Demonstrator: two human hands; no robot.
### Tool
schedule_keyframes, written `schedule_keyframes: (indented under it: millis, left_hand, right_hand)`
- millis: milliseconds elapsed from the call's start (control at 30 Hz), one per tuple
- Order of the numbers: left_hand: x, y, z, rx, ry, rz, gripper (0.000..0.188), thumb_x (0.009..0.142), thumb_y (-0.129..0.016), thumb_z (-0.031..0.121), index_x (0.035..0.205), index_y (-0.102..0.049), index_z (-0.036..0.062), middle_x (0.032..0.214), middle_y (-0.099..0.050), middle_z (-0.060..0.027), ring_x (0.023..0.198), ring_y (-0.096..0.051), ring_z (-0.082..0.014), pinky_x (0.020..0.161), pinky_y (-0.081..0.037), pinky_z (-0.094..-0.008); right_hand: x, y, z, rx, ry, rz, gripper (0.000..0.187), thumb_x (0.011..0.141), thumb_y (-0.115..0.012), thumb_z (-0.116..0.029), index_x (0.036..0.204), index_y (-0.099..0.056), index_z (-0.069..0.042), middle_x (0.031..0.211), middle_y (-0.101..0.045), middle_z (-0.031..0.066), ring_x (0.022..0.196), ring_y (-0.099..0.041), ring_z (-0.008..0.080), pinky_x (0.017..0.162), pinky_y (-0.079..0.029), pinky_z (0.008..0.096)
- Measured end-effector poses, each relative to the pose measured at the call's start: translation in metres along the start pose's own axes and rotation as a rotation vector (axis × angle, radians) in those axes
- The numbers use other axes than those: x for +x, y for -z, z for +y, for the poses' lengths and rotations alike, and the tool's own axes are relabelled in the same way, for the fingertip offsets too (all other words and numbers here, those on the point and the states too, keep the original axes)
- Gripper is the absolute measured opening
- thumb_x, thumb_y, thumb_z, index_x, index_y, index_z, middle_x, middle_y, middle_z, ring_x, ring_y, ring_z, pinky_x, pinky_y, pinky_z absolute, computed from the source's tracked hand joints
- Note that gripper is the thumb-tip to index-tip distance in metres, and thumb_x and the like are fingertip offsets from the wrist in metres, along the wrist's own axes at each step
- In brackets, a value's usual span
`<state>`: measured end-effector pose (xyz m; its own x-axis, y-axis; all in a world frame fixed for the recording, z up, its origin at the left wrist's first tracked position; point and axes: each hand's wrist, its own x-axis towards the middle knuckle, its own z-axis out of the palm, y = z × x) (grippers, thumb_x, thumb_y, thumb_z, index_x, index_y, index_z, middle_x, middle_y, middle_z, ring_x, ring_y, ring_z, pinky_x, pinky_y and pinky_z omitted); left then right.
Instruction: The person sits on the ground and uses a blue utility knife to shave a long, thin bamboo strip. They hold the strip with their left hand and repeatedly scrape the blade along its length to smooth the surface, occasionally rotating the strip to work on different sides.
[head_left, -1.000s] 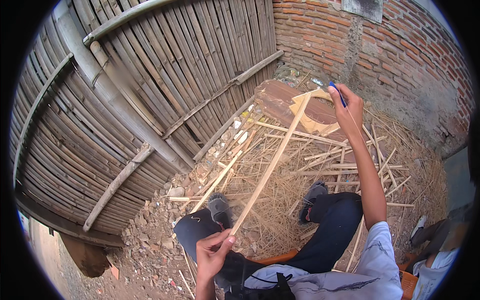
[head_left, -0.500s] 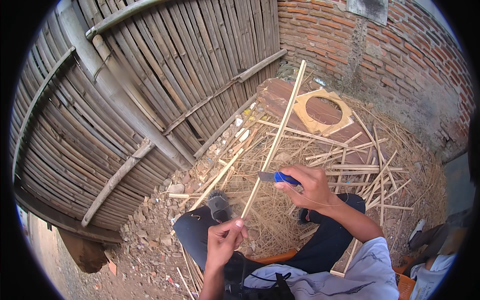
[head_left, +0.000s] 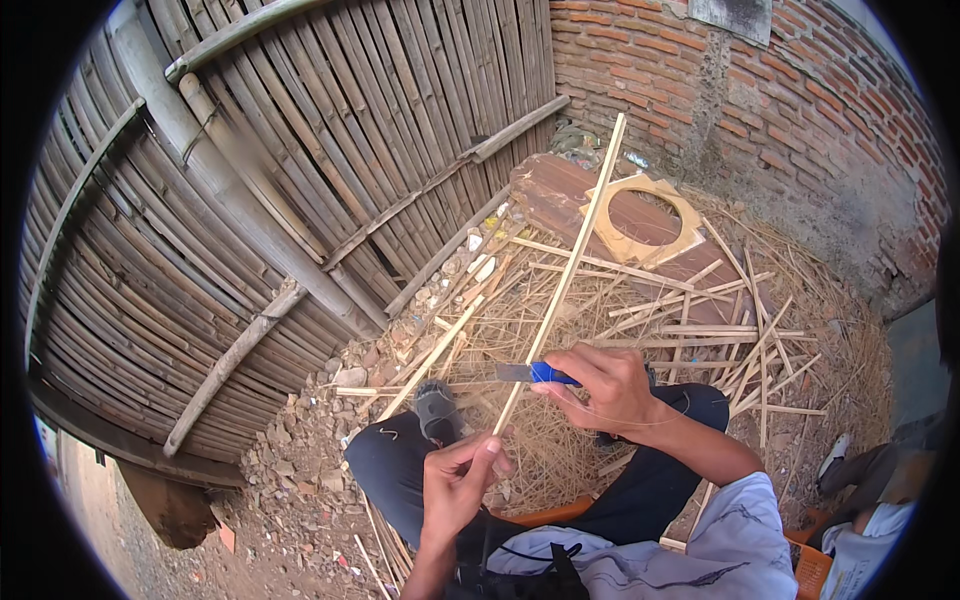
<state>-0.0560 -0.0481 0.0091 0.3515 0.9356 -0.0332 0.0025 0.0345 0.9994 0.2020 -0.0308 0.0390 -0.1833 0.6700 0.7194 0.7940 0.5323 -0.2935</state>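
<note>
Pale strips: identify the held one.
The long strip slanting up from the left hand, crossed by the blue-handled knife; no other strip is held.

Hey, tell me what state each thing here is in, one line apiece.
Long strip: held aslant, far end free
Left hand: pinching the strip's near end
Knife: blade out, crossing the strip
Right hand: gripping the knife
Notched board: round hole through it
Loose strips: scattered about

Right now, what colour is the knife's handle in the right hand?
The handle is blue, seen best in the head view.
</note>
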Motion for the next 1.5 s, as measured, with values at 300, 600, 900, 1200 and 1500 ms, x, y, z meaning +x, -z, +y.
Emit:
schedule_keyframes:
  millis: [300, 600, 900, 1200, 1500]
  left_hand:
    - [-0.004, 0.005, -0.004, 0.081, -0.036, 0.005, 0.03, 0.111, -0.066, 0.018, 0.123, -0.079, -0.0057, 0.078, -0.07, -0.0022, 0.053, -0.043, -0.001, 0.049, -0.033, -0.0214]
    - [-0.016, 0.023, -0.011, 0.076, -0.002, 0.01, 0.026, 0.11, -0.067, 0.016, 0.121, -0.08, -0.0046, 0.078, -0.071, -0.0024, 0.055, -0.044, -0.0015, 0.05, -0.033, -0.0214]
    - [-0.032, 0.044, -0.022, 0.053, 0.096, 0.001, 0.029, 0.112, -0.065, 0.018, 0.121, -0.079, -0.0057, 0.077, -0.069, -0.0019, 0.052, -0.043, -0.0016, 0.046, -0.031, -0.0211]
    - [-0.037, 0.07, -0.025, 0.029, 0.215, 0.025, 0.032, 0.113, -0.064, 0.02, 0.123, -0.078, -0.0067, 0.077, -0.069, -0.0026, 0.051, -0.043, -0.0025, 0.045, -0.03, -0.0218]
    - [-0.072, 0.124, -0.03, 0.118, 0.199, 0.292, 0.035, 0.113, -0.065, 0.025, 0.118, -0.079, -0.0069, 0.075, -0.07, -0.004, 0.05, -0.047, -0.0033, 0.046, -0.035, -0.0219]
  right_hand:
    - [0.005, 0.005, 0.015, -0.026, -0.037, 0.066, 0.028, 0.091, -0.086, -0.03, 0.106, -0.077, -0.009, 0.08, -0.074, 0.0053, 0.06, -0.071, 0.0222, 0.053, -0.055, 0.0343]
    - [0.015, 0.009, 0.042, 0.001, -0.11, 0.106, 0.031, 0.093, -0.086, -0.03, 0.104, -0.078, -0.003, 0.09, -0.079, 0.0121, 0.068, -0.077, 0.024, 0.057, -0.058, 0.0343]
    - [0.042, 0.019, 0.09, -0.065, -0.249, 0.145, 0.032, 0.097, -0.082, -0.031, 0.106, -0.08, -0.001, 0.087, -0.079, 0.0169, 0.07, -0.077, 0.0288, 0.065, -0.059, 0.0375]
    - [0.075, -0.014, 0.135, -0.113, -0.253, 0.162, 0.036, 0.099, -0.078, -0.04, 0.109, -0.082, -0.005, 0.081, -0.079, 0.0155, 0.068, -0.075, 0.0323, 0.066, -0.058, 0.0407]
    - [0.065, 0.024, 0.246, -0.334, -0.764, -0.379, 0.046, 0.102, -0.068, -0.047, 0.114, -0.081, -0.005, 0.093, -0.077, 0.0231, 0.093, -0.075, 0.0417, 0.086, -0.057, 0.0522]
